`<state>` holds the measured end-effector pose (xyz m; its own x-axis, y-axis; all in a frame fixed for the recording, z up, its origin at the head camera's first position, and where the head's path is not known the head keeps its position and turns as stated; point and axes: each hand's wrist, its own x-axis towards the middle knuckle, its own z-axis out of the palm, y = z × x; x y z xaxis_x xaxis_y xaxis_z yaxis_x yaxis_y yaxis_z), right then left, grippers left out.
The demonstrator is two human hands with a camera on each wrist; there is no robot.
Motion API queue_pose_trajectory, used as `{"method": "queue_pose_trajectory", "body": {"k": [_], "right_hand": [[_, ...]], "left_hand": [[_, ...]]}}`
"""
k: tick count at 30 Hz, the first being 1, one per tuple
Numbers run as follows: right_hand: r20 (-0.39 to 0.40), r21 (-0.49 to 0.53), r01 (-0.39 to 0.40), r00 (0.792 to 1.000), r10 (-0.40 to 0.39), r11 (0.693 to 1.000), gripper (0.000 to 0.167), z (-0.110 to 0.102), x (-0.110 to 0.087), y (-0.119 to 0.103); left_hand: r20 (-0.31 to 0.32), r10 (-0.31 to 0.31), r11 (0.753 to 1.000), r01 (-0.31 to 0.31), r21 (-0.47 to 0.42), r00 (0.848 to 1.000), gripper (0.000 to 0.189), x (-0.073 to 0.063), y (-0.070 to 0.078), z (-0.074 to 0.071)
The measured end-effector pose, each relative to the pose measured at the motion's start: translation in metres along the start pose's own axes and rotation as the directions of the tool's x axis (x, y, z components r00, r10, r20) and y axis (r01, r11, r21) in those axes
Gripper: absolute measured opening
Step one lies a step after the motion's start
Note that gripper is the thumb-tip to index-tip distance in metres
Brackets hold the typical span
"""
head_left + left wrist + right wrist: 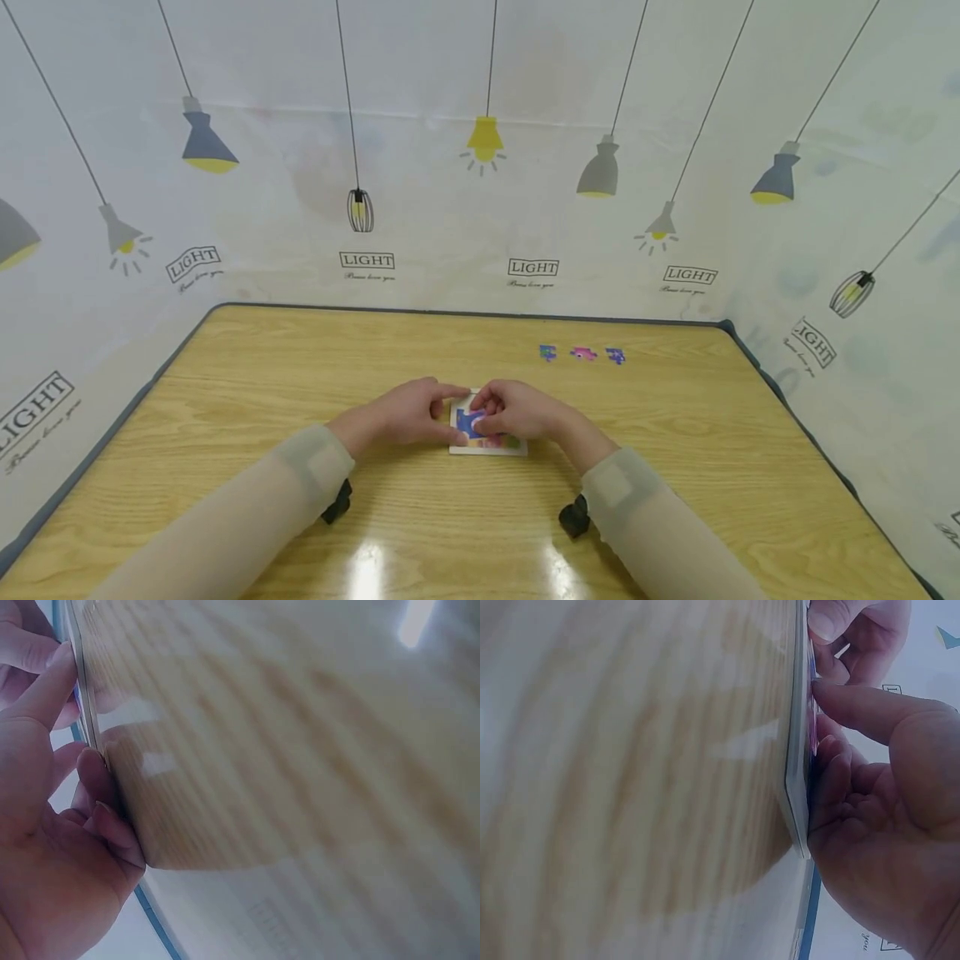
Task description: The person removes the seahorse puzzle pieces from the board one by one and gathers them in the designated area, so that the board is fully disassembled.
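A small jigsaw puzzle board (491,451) with a white border lies on the wooden table in the head view, its picture partly filled in blue and pink. My left hand (408,412) holds the board's left side, index finger at the far corner and thumb on the near part. From the right, my right hand (521,410) reaches over the board, thumb and index finger pinching a puzzle piece (477,422) low on the picture; the fingers hide most of it. In the right wrist view, the right thumb (855,703) comes down at the board's face.
Three loose puzzle pieces lie in a row toward the back right: a blue-green one (547,352), a pink one (583,354) and a purple-blue one (615,356). Behind the table (262,375) hangs a pale wall covering (435,183) printed with lamps.
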<state>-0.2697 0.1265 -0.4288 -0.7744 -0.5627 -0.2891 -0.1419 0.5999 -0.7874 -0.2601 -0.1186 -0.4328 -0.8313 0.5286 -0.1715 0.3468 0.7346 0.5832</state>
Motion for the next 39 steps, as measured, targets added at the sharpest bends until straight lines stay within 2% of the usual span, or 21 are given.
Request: {"method": "queue_pose_trajectory", "body": {"k": [10, 16, 23, 31, 39], "right_hand": [[-0.005, -0.004, -0.021, 1.0, 0.021, 1.0, 0.024, 0.0013, -0.0012, -0.0031], [-0.007, 0.008, -0.017, 1.0, 0.017, 1.0, 0.017, 0.0017, -0.0021, -0.0031], [-0.007, 0.025, 0.001, 1.0, 0.0, 1.0, 0.024, 0.0022, -0.0012, -0.0009], [-0.026, 0.022, -0.005, 1.0, 0.006, 1.0, 0.022, 0.0009, -0.0003, 0.0016], [-0.019, 0.05, 0.06, 0.998, -0.059, 0.997, 0.025, -0.0013, -0.0026, 0.0055]], "left_hand": [[0.009, -0.008, 1.0, 0.008, 0.002, 1.0, 0.079, -0.0006, 0.0022, -0.0002], [0.008, -0.013, 1.0, 0.013, -0.001, 1.0, 0.079, -0.0011, 0.0018, 0.0001], [0.009, -0.024, 1.0, 0.024, -0.009, 1.0, 0.079, -0.0016, 0.0014, -0.0001], [0.007, -0.022, 1.0, 0.022, -0.013, 1.0, 0.079, -0.003, 0.0023, -0.0001], [0.009, -0.015, 1.0, 0.015, -0.016, 1.0, 0.079, -0.0024, 0.0022, -0.0007]]}}
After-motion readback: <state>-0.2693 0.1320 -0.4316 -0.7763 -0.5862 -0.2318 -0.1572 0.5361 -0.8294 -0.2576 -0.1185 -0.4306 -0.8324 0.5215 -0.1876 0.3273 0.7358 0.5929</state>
